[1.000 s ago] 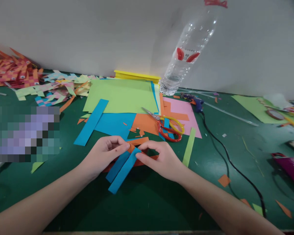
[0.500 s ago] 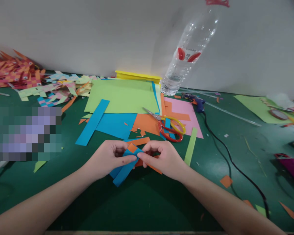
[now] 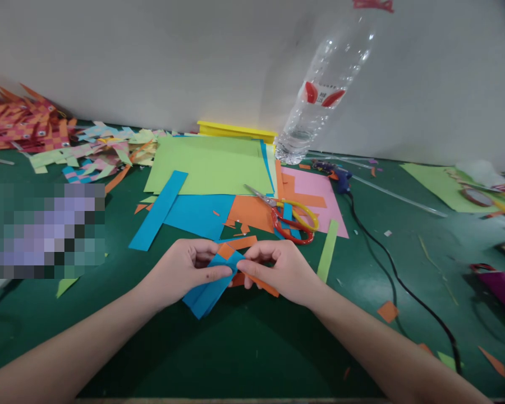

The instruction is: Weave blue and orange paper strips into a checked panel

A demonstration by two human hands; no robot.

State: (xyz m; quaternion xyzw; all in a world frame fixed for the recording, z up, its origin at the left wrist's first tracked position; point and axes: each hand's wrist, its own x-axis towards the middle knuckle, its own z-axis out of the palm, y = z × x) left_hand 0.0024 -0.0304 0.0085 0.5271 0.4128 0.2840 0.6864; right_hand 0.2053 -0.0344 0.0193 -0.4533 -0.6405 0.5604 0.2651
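Between my hands is a small weave of blue and orange paper strips (image 3: 210, 293), with an orange square showing at its top corner. My left hand (image 3: 193, 270) pinches its left side, thumb lying over the blue strips. On the other side my right hand (image 3: 273, 268) grips the weave's right edge, thumb on top, where an orange strip (image 3: 266, 286) sticks out beneath the fingers. The undersides of the strips and several fingertips are hidden. Just beyond my right hand lie scissors (image 3: 297, 219) with red and yellow handles, blades spread a little.
Stacked green paper (image 3: 210, 165), a loose blue strip (image 3: 159, 210) and a green strip (image 3: 328, 249) lie around the hands. A tilted plastic bottle (image 3: 320, 95) stands by the wall. At right is a glue gun (image 3: 340, 178) with a trailing black cord (image 3: 379, 241). Woven paper pieces (image 3: 25, 120) fill the far left.
The blue strips under my left thumb have drawn closer together, lying nearly flush. The weave has shifted slightly left and up; both hands keep their pinch.
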